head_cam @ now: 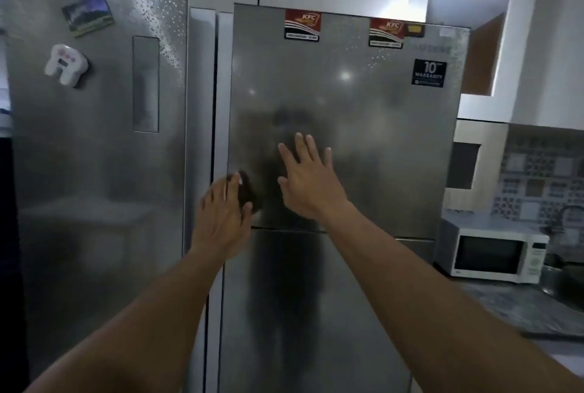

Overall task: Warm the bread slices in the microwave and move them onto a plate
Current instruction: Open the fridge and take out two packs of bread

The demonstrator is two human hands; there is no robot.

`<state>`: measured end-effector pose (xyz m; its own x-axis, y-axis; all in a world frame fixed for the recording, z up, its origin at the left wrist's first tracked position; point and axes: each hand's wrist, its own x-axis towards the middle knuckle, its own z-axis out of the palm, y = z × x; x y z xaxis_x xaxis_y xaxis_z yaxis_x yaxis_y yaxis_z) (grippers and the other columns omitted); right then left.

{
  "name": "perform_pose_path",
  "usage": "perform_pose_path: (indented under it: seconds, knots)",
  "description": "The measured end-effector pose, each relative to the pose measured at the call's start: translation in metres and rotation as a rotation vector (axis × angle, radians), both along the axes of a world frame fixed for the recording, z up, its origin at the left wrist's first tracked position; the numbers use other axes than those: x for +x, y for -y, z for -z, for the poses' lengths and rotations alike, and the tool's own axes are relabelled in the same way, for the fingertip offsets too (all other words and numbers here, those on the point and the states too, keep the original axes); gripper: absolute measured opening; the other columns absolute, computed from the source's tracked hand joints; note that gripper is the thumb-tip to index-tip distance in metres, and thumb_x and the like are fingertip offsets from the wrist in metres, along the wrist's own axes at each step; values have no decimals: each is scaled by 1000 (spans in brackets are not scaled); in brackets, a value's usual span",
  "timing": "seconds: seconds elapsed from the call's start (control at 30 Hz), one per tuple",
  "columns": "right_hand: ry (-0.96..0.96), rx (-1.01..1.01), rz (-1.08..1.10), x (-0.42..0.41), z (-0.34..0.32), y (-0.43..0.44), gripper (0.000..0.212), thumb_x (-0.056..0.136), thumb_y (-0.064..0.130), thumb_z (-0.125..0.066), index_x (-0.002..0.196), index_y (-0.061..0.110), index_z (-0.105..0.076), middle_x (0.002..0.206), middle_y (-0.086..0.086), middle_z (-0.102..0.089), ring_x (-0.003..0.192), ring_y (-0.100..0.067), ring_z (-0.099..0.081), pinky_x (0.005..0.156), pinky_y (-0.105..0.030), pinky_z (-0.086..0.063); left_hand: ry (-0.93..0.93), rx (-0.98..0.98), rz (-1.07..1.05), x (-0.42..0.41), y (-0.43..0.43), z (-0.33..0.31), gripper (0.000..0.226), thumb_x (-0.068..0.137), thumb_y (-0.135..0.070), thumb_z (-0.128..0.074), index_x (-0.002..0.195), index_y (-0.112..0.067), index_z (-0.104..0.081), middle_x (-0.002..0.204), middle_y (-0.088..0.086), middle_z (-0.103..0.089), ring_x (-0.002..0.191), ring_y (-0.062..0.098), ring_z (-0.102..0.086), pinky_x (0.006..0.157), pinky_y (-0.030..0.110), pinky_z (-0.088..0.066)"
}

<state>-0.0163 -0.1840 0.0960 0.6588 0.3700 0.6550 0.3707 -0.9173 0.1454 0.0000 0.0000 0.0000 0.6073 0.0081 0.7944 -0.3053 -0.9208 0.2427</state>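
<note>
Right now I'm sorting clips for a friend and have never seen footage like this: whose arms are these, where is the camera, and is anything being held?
The camera sits on a person's head, looking forward and down, so the two bare arms reaching in from below are that person's own. There is only this one view. The left hand reaches to the left edge of the upper door of a steel fridge, fingers curled there as if at its handle recess. The right hand is spread open, flat against or just off the same door. Neither hand holds any object. A second steel fridge stands to the left. At the right, a white microwave sits on a counter, door closed. No bread or plate is visible.
</note>
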Motion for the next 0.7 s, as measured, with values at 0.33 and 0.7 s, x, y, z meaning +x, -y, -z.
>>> perform_pose_path:
  seconds: [0.33,0.7]
  knots:
    - [75,-233,-36,60,-23,-66,64,101,36,-42,158,32,-12,162,-19,21,147,-42,24,107,-80,2,-75,-628,83,42,4,10,28,101,-31,-43,127,-23,-38,111,6,-63,93,21,-62,80,41,-55]
    - [81,-283,34,54,-33,-94,54,99,25,-47,149,38,-31,161,-17,25,143,-50,26,100,-86,-1,-211,-709,125,46,-8,16,24,99,-40,-47,103,-19,-59,102,5,-66,92,23,-62,87,40,-53]
